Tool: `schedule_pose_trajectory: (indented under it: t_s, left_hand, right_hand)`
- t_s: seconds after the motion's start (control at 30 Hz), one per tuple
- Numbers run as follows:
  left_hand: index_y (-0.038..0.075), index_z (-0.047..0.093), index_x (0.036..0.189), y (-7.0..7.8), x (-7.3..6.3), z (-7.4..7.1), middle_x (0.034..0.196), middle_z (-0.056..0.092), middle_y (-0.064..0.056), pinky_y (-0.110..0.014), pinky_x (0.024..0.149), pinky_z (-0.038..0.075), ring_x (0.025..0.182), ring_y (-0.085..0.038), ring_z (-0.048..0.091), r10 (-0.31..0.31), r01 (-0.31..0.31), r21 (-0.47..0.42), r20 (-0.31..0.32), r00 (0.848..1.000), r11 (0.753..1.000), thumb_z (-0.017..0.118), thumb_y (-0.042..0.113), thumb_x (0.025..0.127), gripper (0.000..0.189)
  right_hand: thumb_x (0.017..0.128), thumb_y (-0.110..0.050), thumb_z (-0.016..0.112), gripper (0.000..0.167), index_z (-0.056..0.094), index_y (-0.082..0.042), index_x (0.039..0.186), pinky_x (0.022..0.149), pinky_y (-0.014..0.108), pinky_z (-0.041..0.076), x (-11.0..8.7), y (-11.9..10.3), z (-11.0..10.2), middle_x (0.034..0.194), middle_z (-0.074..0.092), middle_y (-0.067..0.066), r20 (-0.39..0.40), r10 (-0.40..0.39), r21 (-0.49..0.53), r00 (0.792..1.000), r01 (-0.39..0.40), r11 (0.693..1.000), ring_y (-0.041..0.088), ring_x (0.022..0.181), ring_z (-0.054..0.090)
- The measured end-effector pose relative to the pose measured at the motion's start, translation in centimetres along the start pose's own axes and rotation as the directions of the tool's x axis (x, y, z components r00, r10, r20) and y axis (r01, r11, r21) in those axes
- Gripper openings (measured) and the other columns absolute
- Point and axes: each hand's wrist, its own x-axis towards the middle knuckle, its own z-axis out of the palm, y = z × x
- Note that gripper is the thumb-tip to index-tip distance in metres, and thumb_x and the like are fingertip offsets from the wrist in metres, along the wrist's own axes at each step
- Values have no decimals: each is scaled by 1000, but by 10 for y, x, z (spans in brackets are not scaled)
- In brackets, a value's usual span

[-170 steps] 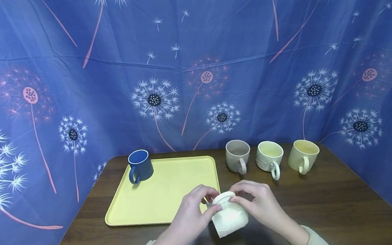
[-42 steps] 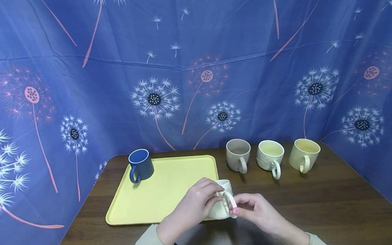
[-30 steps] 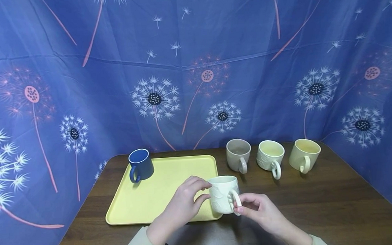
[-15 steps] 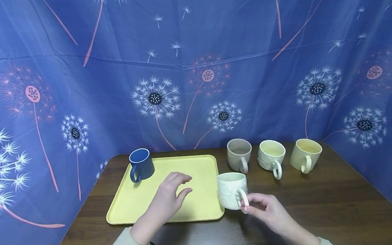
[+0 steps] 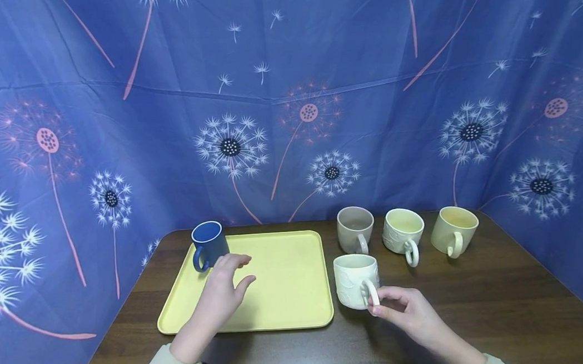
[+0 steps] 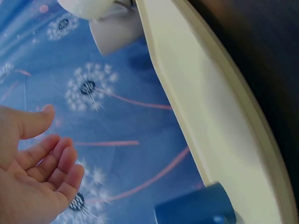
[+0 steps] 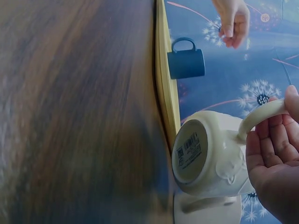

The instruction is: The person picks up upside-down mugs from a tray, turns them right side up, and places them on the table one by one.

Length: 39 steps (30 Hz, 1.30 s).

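Note:
My right hand [image 5: 405, 313] pinches the handle of a white mug [image 5: 353, 284] with a raised pattern, held upright just right of the yellow tray. In the right wrist view the white mug [image 7: 215, 154] shows its underside with a printed label, off the table. My left hand [image 5: 223, 286] hovers over the left part of the yellow tray [image 5: 284, 316], fingers loosely bent and holding nothing. In the left wrist view the left hand [image 6: 37, 168] has a gap between thumb and fingers. A dark blue mug [image 5: 210, 244] stands at the tray's back left corner, behind the left hand.
Along the back right of the wooden table [image 5: 485, 315] stand a grey mug [image 5: 352, 231], a pale green patterned mug [image 5: 397, 237] and a cream mug [image 5: 447, 236], handles toward me. The held mug is close in front of the grey one. A blue dandelion cloth [image 5: 288, 121] hangs behind.
The white mug, earlier tipped between both hands, is now upright in my right hand alone and has moved right, off the tray's edge. My left hand let go and moved left.

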Motion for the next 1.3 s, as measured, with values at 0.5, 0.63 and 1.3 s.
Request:
schedule_pose_trajectory:
  t_s: [0.5,0.63,1.3]
  left_hand:
    - [-3,61,108,-34,3,-25,103,65,-16,-46,84,50,95,-30,61,-277,279,-79,37,960,957,73,7,80,32]
    - [-4,60,111,-43,5,-28,104,64,-18,-47,83,49,95,-32,61,-321,324,-78,43,946,943,71,6,82,33]
    - [-12,50,122,-111,-2,-33,110,60,-28,-48,83,45,98,-39,60,-535,538,20,140,833,843,68,15,84,50]
  right_hand:
    - [81,3,68,12,67,1,93,69,22,52,-5,7,-7,85,69,11,-29,46,-54,999,-47,997,2,82,63]
    - [81,-1,70,12,69,-1,93,71,23,51,-7,6,-7,86,71,8,-25,56,-102,998,-58,993,5,85,64]
    - [77,-9,76,11,72,-11,87,76,24,48,-16,2,-8,82,71,-6,88,107,-181,990,-90,979,2,85,63]
